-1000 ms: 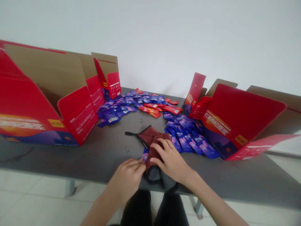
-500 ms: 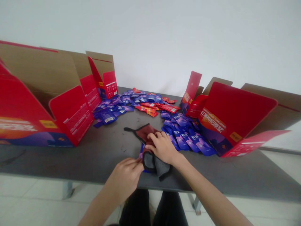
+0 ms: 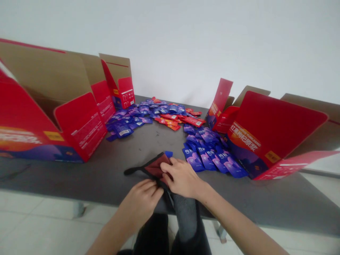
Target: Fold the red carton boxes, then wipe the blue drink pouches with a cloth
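Note:
A brown and grey cloth point(image 3: 154, 167) with black edging and a black tab lies partly on the table, its grey part hanging over the front edge. My left hand point(image 3: 143, 202) is closed, pinching the cloth's black edge. From the other side, my right hand point(image 3: 184, 178) grips the brown part with bent fingers. A blue sachet point(image 3: 168, 154) peeks out behind the cloth; most of it is hidden. To the right of my right hand, several blue and purple sachets point(image 3: 209, 157) lie overlapping.
Open red cartons stand at the left point(image 3: 82, 131) and right point(image 3: 273, 127) of the grey table point(image 3: 106, 180). A heap of blue sachets point(image 3: 145, 111) lies at the back, with red and orange sachets point(image 3: 190, 121) among them. A pale wall point(image 3: 172, 46) rises behind.
The cloth has been drawn toward me and opened out, so its grey part now hangs off the table. My left hand has shifted from the rolled end to the black edge.

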### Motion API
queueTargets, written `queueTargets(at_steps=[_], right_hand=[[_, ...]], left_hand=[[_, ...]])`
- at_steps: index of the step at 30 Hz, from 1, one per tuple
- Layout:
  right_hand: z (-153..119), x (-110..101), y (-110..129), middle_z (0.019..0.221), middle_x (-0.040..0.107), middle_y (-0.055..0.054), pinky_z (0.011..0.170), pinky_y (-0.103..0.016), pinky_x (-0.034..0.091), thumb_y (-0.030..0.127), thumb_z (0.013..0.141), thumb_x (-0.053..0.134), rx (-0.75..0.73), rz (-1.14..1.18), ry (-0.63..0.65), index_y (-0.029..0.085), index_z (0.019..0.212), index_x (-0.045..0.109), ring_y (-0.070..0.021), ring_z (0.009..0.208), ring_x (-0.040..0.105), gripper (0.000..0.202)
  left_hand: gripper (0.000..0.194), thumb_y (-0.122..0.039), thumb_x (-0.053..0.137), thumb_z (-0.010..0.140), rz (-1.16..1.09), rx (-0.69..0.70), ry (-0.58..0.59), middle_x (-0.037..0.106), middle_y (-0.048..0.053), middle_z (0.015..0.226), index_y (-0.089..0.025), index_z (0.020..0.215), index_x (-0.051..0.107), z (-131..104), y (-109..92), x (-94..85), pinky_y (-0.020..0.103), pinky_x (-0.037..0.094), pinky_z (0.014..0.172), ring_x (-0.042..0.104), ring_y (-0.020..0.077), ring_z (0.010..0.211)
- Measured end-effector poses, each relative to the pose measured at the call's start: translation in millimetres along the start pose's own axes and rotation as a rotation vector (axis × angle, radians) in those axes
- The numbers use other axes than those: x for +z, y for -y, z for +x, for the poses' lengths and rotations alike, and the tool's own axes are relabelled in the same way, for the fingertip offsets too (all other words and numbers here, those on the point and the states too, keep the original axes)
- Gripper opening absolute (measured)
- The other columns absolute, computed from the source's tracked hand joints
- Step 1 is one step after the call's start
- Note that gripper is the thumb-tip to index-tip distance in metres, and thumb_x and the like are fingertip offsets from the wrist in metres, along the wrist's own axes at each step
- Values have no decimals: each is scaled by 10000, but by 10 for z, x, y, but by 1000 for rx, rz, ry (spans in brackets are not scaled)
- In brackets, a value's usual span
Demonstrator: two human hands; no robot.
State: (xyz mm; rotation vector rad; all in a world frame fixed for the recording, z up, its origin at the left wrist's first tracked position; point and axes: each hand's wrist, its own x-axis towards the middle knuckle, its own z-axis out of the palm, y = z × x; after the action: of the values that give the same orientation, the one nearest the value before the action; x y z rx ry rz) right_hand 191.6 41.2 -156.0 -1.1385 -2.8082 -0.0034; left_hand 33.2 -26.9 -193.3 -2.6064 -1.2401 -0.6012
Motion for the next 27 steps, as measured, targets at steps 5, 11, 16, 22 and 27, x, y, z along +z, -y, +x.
queueTargets(at_steps=[5, 11, 16, 22, 27], right_hand=[[457, 66, -270, 916, 604, -57, 599, -264, 358, 297, 904, 287, 169, -76, 51, 240, 1047, 502, -185, 753, 587, 264], [654, -291, -449, 941, 613, -82, 719, -303, 377, 349, 902, 354, 110, -74, 7, 205, 1001, 544, -215, 868, 568, 258], [542, -919, -480, 867, 582, -66, 908, -408, 277, 228, 855, 454, -59, -170, -231, 164, 799, 590, -211, 938, 494, 160], [333, -1749, -652, 711, 564, -17, 702, -306, 349, 223, 858, 475, 285, -56, -604, 151, 780, 555, -128, 694, 480, 133], [300, -2052, -662, 758, 562, -18, 731, -315, 342, 311, 868, 459, 317, -80, -769, 159, 746, 548, -127, 766, 497, 214]], left_hand=[[292, -8, 389, 791, -2, 32, -48, 688, 83, 869, -109, 960, 604, 26, 5, 5, 348, 505, 783, 630, 193, 811], [257, -58, 430, 829, -87, -46, -14, 703, 52, 905, -164, 954, 627, 14, 38, 6, 342, 519, 772, 649, 180, 812], [232, -79, 454, 833, -94, -54, -28, 709, 46, 891, -164, 954, 632, 26, 44, 16, 319, 531, 738, 655, 171, 786], [222, -57, 511, 795, -64, -91, 52, 706, 64, 905, -147, 957, 635, 78, -16, 5, 353, 528, 766, 654, 195, 804], [228, -71, 524, 802, -91, -128, 136, 697, 57, 935, -163, 988, 618, 93, -37, -20, 365, 500, 823, 643, 194, 849]])
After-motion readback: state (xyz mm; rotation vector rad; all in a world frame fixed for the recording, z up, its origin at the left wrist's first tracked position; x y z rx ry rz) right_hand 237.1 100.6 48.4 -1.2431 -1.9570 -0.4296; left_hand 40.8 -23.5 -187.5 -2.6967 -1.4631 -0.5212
